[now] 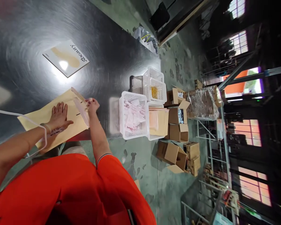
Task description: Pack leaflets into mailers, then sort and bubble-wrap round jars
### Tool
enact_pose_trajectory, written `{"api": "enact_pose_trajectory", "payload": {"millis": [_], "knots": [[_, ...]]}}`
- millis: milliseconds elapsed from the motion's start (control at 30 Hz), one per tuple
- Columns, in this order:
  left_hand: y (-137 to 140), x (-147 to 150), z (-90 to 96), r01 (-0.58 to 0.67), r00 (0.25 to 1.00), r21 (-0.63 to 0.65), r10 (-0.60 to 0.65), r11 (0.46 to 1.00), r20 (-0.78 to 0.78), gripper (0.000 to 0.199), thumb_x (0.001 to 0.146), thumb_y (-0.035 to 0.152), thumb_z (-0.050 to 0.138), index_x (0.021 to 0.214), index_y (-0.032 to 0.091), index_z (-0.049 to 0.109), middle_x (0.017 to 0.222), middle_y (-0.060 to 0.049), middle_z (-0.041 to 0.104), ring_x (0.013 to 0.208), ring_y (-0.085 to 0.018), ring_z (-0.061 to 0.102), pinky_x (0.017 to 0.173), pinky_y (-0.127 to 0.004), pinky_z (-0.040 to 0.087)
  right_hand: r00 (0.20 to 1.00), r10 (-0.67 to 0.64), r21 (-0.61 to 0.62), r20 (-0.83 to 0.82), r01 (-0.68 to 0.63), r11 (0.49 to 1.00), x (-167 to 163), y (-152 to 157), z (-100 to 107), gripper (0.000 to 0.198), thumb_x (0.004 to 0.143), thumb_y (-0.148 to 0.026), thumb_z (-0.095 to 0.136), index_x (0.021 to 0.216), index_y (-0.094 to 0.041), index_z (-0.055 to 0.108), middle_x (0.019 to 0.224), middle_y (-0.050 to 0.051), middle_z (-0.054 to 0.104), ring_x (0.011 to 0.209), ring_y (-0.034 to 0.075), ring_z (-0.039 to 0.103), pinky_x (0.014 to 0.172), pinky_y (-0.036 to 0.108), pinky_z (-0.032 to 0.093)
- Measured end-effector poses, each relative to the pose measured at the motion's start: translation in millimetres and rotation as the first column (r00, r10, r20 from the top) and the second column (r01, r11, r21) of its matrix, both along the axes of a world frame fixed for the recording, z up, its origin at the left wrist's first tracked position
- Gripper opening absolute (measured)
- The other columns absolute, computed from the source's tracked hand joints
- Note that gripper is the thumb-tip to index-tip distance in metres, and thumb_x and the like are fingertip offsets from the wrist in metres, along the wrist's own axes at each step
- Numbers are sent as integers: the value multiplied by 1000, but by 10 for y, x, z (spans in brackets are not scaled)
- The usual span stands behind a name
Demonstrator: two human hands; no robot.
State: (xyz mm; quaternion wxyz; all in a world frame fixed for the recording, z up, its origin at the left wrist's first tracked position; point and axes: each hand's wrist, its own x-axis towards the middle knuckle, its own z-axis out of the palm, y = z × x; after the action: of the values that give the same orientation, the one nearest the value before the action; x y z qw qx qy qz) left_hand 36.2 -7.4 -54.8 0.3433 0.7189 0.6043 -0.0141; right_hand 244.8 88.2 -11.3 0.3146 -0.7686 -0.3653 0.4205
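Observation:
A tan paper envelope [67,125] lies at the near edge of the dark metal table [103,62]. My left hand [58,115] rests flat on it with fingers spread, partly over some dark print. At the envelope's right end, where the flap is, my right hand [93,105] pinches a pale strip; its fingertips partly hide what they hold. Farther up the table lies a white and beige booklet [66,59] with "beaury" lettering, apart from both hands.
Right of my hands, a white basket [122,115] holds thin pinkish-white pieces. Beyond it are a basket with yellow items [158,80] and a stack of tan envelopes [162,122]. Open cardboard boxes [172,153] stand farther right. A white cord [14,113] crosses my left arm.

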Motion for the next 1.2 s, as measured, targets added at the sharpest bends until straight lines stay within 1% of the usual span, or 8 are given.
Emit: {"api": "enact_pose_trajectory", "payload": {"millis": [133,267,400,467,533,933,1067,1200], "knots": [[10,-27,-11,2,1000,8,-1,1000,-11,132,97,76,70,183,-14,26,193,-46,13,184,-59,8,146,-76,10,971,-172,-24,167,179,984,1178,-175,608,40,117,-16,38,81,-26,50,60,-11,40,61,10,55,73,23,51],[-29,51,51,-11,999,27,12,1000,-32,127,98,63,75,185,-13,22,195,-45,8,185,-59,0,146,-78,6,912,-145,-8,383,161,987,1796,-448,967,39,122,-19,39,89,-23,58,73,0,59,82,19,69,79,31,54],[-177,228,160,88,996,123,-87,988,-15,88,106,45,66,177,-1,48,191,-37,32,181,-54,21,145,-72,17,760,314,-192,569,-248,949,1150,-651,649,12,115,-14,71,104,-17,76,105,14,82,110,27,79,100,35,58],[-250,286,179,121,992,141,-125,983,17,71,108,41,61,170,7,61,185,-31,45,175,-51,31,142,-70,24,574,644,-374,506,-528,763,730,-715,404,13,118,-16,69,116,-18,81,121,14,86,114,26,81,100,32,60],[-290,303,161,106,993,143,-112,984,33,67,110,44,59,169,11,64,185,-29,46,174,-51,31,141,-70,25,441,786,-451,434,-649,613,464,-766,221,16,121,-23,69,130,-21,82,137,11,85,116,25,83,97,29,62],[-216,299,32,18,999,148,-22,989,30,72,100,36,73,156,-7,64,172,-43,52,166,-54,47,139,-71,36,242,906,-472,347,-790,392,-90,-1412,-108,46,127,-17,47,170,-13,63,157,16,76,130,23,79,98,28,66],[33,243,88,189,978,126,-199,974,71,62,110,27,52,164,-1,66,189,-32,42,185,-44,23,149,-73,11,265,906,-455,330,-796,399,-217,-1502,-201,50,130,-27,50,178,-14,57,163,16,73,138,23,76,99,27,66],[151,185,135,203,978,88,-207,975,30,85,116,45,50,179,-12,47,194,-38,24,183,-57,13,141,-87,10,357,887,-408,294,-793,454,-37,-1406,-171,47,126,-33,66,173,-24,67,155,8,78,135,19,78,100,21,65]]}}
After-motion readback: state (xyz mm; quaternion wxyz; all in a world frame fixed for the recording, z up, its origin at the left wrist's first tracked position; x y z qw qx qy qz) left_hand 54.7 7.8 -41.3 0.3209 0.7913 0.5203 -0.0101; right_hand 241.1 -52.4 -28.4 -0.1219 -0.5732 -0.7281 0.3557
